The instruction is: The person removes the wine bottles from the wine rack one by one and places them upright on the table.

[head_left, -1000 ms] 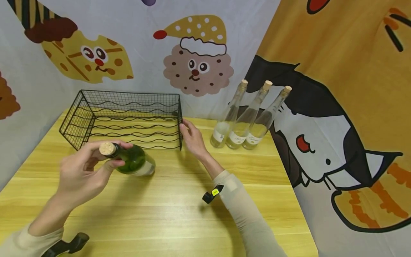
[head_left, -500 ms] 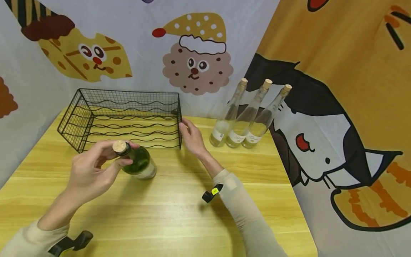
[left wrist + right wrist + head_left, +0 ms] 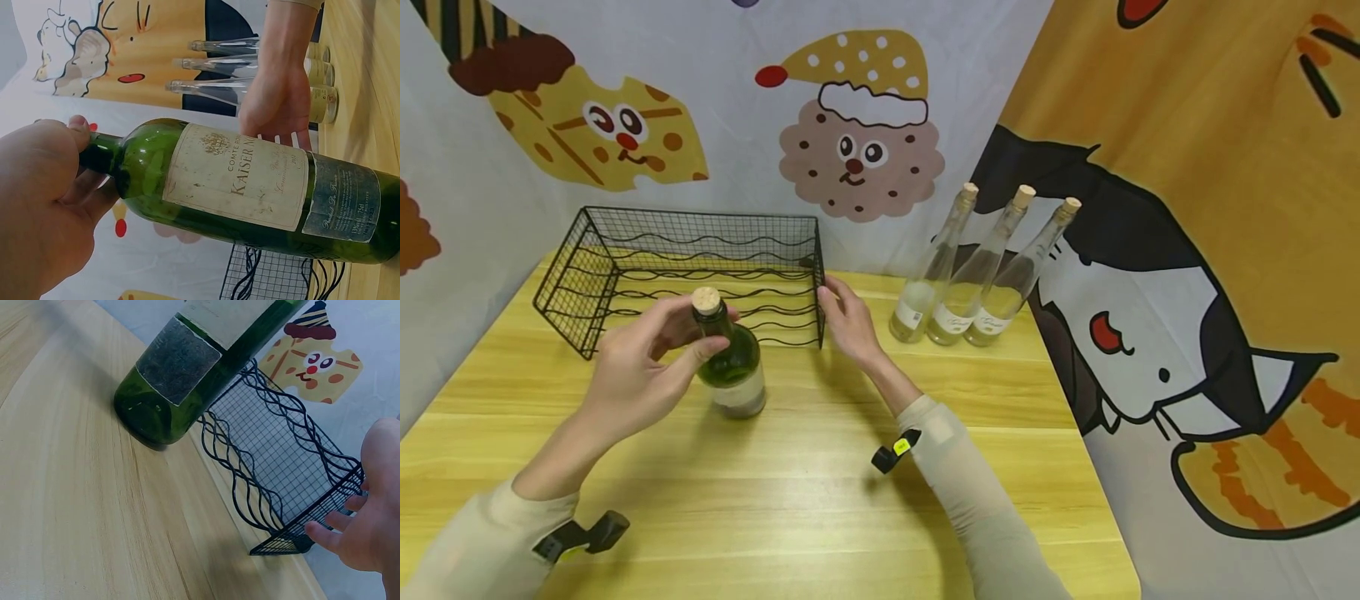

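Observation:
A green wine bottle [image 3: 737, 362] with a cork in its mouth stands slightly tilted, its base at the wooden table. My left hand [image 3: 643, 371] pinches its dark neck between thumb and fingers, just below the cork. The left wrist view shows the cream label [image 3: 237, 175] and a darker label beneath it. Behind the bottle lies a black wire wine rack [image 3: 715, 237] with wavy rods and mesh sides. At the rack's right end, my right hand [image 3: 852, 329] rests its fingers against the mesh, loosely extended, as the right wrist view also shows.
Three corked clear bottles [image 3: 951, 300] with white labels stand in a row at the back right of the table [image 3: 820, 500]. A cartoon-printed cloth [image 3: 857, 192] hangs behind the table and along its right side.
My left hand has moved the bottle's neck up and to the right, bringing the bottle from a strong lean nearer to upright. My right hand stays at the rack's end.

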`<state>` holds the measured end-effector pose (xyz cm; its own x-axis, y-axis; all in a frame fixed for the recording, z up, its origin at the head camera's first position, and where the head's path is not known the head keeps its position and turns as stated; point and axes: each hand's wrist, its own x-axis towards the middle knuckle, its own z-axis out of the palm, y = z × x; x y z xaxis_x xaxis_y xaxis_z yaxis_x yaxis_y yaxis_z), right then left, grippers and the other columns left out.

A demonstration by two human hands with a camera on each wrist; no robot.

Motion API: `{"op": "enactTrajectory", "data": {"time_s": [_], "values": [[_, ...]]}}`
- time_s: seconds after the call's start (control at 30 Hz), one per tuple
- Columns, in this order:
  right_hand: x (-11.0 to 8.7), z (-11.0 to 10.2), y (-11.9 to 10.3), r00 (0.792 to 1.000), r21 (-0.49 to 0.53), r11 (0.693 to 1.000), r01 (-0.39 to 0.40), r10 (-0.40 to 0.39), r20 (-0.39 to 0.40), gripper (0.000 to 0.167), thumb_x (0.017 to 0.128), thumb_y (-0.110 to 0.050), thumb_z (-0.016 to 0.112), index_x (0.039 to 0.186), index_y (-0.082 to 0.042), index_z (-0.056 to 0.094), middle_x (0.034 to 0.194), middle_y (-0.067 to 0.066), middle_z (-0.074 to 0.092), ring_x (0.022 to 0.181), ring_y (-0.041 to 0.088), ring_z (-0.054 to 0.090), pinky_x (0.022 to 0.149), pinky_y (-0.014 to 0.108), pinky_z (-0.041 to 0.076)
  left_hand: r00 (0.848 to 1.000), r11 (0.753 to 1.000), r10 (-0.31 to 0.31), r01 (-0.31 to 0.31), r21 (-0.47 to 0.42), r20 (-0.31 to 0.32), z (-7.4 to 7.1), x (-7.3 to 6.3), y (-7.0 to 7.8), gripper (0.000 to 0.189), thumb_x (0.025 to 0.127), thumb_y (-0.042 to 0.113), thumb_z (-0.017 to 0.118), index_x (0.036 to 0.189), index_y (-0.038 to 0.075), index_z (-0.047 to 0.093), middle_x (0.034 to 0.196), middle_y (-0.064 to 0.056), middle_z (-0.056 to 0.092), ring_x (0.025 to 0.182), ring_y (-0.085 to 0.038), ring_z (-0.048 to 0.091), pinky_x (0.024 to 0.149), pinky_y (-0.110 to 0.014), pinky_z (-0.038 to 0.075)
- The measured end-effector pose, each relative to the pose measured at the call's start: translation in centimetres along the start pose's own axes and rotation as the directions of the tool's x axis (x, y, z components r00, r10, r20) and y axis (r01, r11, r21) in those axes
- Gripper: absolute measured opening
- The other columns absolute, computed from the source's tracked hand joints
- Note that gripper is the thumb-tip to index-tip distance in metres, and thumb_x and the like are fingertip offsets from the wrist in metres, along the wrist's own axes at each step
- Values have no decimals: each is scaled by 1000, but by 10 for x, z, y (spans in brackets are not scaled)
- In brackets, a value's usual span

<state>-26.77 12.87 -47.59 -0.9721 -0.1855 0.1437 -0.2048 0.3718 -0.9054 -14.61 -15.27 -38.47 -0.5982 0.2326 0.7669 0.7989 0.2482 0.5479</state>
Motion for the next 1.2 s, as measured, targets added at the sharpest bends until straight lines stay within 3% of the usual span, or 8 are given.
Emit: {"op": "enactTrajectory", "data": {"time_s": [0.07, 0.17, 0.4, 0.63, 0.8, 1.03, 1.2], "values": [[0, 0, 0, 1000, 3, 1000, 0, 0, 1, 59, 123, -47, 44, 171, -12, 49, 173, 14, 55, 153, 37, 63, 124, 51, 60, 1000, 1000, -20, 20, 9, 2, 0, 2, -1, 56, 90, -14, 86, 143, -9, 68, 127, -22, 84, 122, 2, 78, 94, -10, 65], [0, 0, 0, 1000, 2, 1000, 2, -2, 5, 60, 123, -47, 43, 171, -11, 48, 174, 14, 55, 154, 37, 62, 124, 50, 60, 998, 998, -58, 58, 23, -2, 0, 4, -3, 67, 84, -24, 84, 146, -6, 68, 127, -23, 83, 121, 4, 78, 94, -9, 64], [0, 0, 2, 1000, -11, 1000, 15, -15, 7, 61, 123, -48, 42, 171, -10, 48, 173, 15, 55, 153, 36, 63, 122, 50, 62, 987, 985, -159, 158, 67, 7, 1, 4, -6, 70, 87, -25, 82, 152, -7, 63, 133, -27, 80, 127, 11, 72, 105, -13, 63], [-1, 0, 0, 1000, -14, 1000, 17, -17, 7, 62, 123, -48, 42, 171, -8, 48, 173, 17, 55, 153, 38, 63, 123, 53, 61, 989, 988, -146, 148, 49, -32, 4, 5, -11, 77, 89, -25, 80, 160, 0, 60, 137, -27, 78, 130, 9, 71, 110, -13, 60], [-1, 0, -1, 1000, -13, 1000, 21, -21, 9, 62, 123, -48, 42, 171, -9, 48, 173, 18, 55, 153, 39, 63, 122, 53, 61, 984, 982, -177, 179, 55, -32, 3, 4, -16, 78, 91, -23, 80, 162, 2, 58, 139, -26, 78, 128, 10, 71, 108, -12, 61], [-1, 0, -2, 1000, -14, 1000, 12, -12, 2, 60, 124, -47, 42, 171, -11, 48, 173, 15, 55, 152, 38, 64, 120, 52, 63, 984, 983, -173, 174, 53, -30, 2, 5, -18, 80, 92, -22, 80, 163, 8, 59, 143, -11, 79, 129, 7, 72, 110, -14, 61], [-2, 0, -2, 1000, -10, 1000, 3, -3, 7, 60, 124, -46, 43, 172, -11, 47, 174, 15, 53, 153, 38, 63, 121, 52, 62, 987, 987, -153, 155, 48, -41, 3, 5, -20, 82, 90, -25, 80, 163, 6, 60, 143, -6, 79, 130, 6, 72, 110, -14, 61]]}}
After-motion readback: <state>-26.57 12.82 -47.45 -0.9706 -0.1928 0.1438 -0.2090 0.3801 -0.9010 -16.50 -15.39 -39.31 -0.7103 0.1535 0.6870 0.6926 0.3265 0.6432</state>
